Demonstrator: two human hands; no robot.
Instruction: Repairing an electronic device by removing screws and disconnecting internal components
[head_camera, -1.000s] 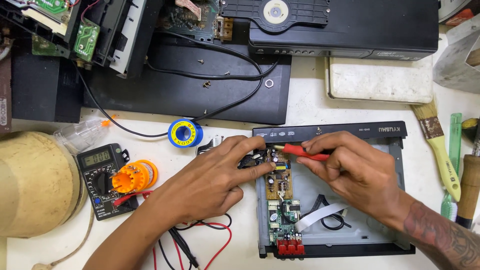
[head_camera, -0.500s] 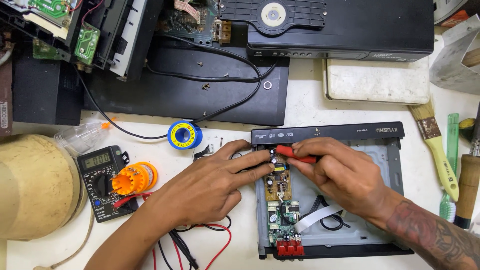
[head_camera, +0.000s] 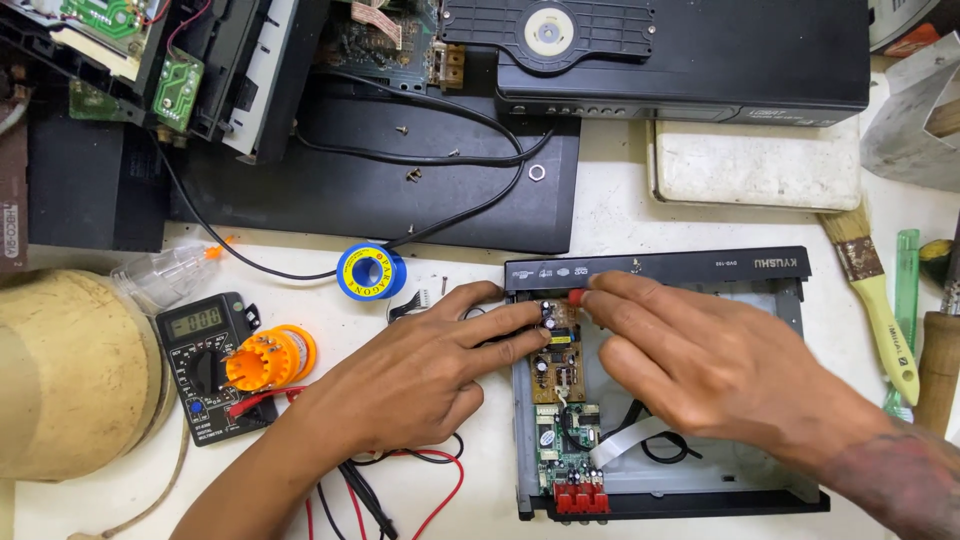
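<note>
Since a second ago the right hand (head_camera: 720, 365) has rolled over the red-handled tool (head_camera: 577, 297), so that only its red tip now shows past the fingertips, where most of the handle lay bare before; the left hand (head_camera: 425, 370) has stayed planted at the same spot. The open black player chassis (head_camera: 700, 270) lies on the white bench (head_camera: 610, 210), well below the larger closed black deck (head_camera: 690, 60) at the top edge. Inside the chassis, along its left wall, sits the brown circuit board (head_camera: 558, 355), with a green board (head_camera: 565, 445) just below it and a white ribbon cable (head_camera: 625, 445) beside that. The left hand rests flat and spread, fingers reaching over the chassis edge to touch the top of the brown board. The right hand is closed narrow around the tool, its tip at the board's upper corner. Left of the hands lie a multimeter (head_camera: 205, 365), an orange reel (head_camera: 270, 358) and a blue solder spool (head_camera: 370, 272).
</note>
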